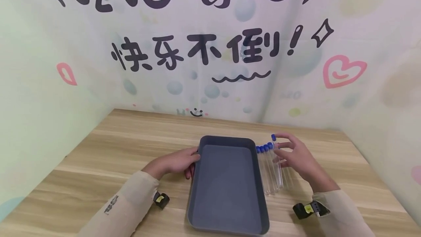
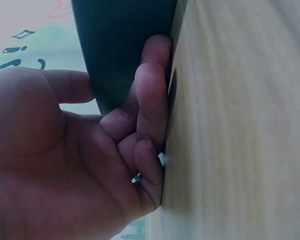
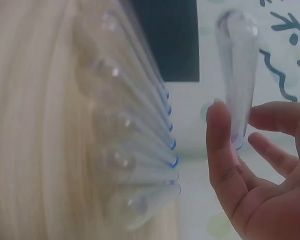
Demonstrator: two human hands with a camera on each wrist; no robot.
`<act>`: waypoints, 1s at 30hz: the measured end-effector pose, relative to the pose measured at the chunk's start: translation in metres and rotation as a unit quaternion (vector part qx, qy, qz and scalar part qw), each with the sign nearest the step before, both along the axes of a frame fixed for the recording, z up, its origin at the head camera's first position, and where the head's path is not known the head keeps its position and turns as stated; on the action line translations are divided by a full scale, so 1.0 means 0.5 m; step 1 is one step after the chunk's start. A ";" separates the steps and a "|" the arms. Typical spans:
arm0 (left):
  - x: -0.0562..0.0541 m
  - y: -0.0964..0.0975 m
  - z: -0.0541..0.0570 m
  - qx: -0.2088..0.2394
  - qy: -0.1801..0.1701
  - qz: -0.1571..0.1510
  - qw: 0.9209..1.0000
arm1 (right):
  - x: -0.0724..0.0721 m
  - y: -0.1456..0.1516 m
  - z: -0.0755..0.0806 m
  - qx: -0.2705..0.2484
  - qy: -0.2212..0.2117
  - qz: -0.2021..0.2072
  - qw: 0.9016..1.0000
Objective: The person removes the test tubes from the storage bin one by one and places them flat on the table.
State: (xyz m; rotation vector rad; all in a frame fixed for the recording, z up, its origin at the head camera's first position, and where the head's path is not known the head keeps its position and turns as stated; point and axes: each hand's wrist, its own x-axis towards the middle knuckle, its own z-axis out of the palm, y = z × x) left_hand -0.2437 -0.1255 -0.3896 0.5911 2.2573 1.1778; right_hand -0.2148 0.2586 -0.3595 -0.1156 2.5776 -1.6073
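A dark grey rectangular tray [image 1: 227, 185] lies on the table. At its left long side my left hand [image 1: 177, 162] grips the wall, thumb over the rim; in the left wrist view the curled fingers [image 2: 152, 95] sit low against the outside, right by the tabletop. My right hand [image 1: 297, 156] pinches a clear test tube [image 3: 238, 60] with a blue cap between thumb and fingers, raised off the table to the right of the tray. Below it, several more blue-capped test tubes [image 3: 140, 100] lie side by side along the tray's right wall.
The wood-grain table [image 1: 131, 134] runs back to a printed cloth backdrop [image 1: 197, 65] with dark lettering, and cloth walls flank it. A small black camera is strapped at each wrist.
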 end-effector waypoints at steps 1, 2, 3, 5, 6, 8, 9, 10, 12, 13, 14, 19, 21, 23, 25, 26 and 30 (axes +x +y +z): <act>0.000 -0.001 0.000 0.000 0.000 0.001 1.000 | -0.001 0.002 -0.001 0.003 0.001 0.002 1.000; 0.000 -0.002 0.000 0.000 0.000 0.003 1.000 | -0.003 0.005 -0.003 0.008 0.002 0.003 1.000; 0.000 -0.002 -0.001 0.001 -0.001 0.003 1.000 | -0.003 0.007 -0.004 0.013 0.003 0.004 1.000; 0.000 -0.003 -0.002 0.000 0.001 0.003 1.000 | -0.004 0.010 -0.006 0.024 0.002 0.003 1.000; 0.000 -0.003 -0.002 0.000 0.002 0.003 1.000 | -0.004 0.012 -0.007 0.030 0.003 0.001 1.000; 0.001 -0.003 -0.002 0.000 0.003 0.001 1.000 | -0.004 0.017 -0.009 0.038 0.005 -0.003 0.999; 0.001 -0.003 -0.002 0.001 0.003 0.000 1.000 | -0.005 0.019 -0.010 0.041 0.007 -0.005 0.999; 0.001 -0.003 -0.002 0.001 0.003 0.000 1.000 | -0.006 0.022 -0.011 0.044 0.008 -0.008 0.999; 0.002 -0.003 0.000 0.004 0.001 -0.002 1.000 | -0.007 0.027 -0.015 0.050 0.013 -0.011 0.999; 0.002 -0.003 0.002 0.004 0.001 -0.002 1.000 | -0.008 0.029 -0.016 0.051 0.014 -0.013 0.999; 0.003 -0.003 0.003 0.005 0.001 -0.002 1.000 | -0.009 0.032 -0.018 0.054 0.014 -0.014 0.998; 0.003 -0.002 0.005 0.005 0.003 -0.004 1.000 | -0.010 0.043 -0.022 0.076 0.007 -0.022 0.997; 0.003 -0.002 0.005 0.005 0.004 -0.004 1.000 | -0.010 0.048 -0.023 0.084 0.005 -0.024 0.996; 0.002 -0.001 0.004 0.005 0.004 -0.002 1.000 | -0.011 0.053 -0.023 0.090 0.003 -0.025 0.996; 0.002 -0.001 0.003 0.005 0.003 -0.001 1.000 | -0.012 0.057 -0.024 0.091 0.002 -0.027 0.995; 0.001 -0.001 0.003 0.005 0.003 -0.001 1.000 | -0.012 0.059 -0.025 0.095 0.001 -0.028 0.995; 0.001 0.000 0.002 0.002 0.002 0.000 1.000 | -0.013 0.066 -0.027 0.107 -0.010 -0.030 0.994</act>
